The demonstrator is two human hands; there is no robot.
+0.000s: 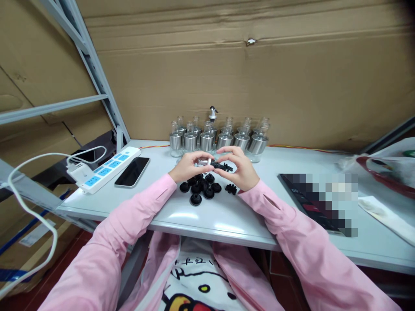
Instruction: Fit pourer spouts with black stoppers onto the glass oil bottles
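Above the desk, my left hand is closed in a pinch around a small white-and-silver part, which looks like a pourer spout. My right hand faces it, thumb and fingers curved round the dark end of that piece; the fingertips partly hide where the pieces meet. Below and between the hands lies a loose cluster of black rubber stoppers. Small black pieces lie in a heap under my right hand. Behind stand rows of glass bottles with metal bands, one topped by a silver pourer.
A white power strip with a plugged-in charger and a phone lie at the left. On the right are a dark flat item, partly pixelated, a white strip and a plastic bag. Cardboard backs the desk.
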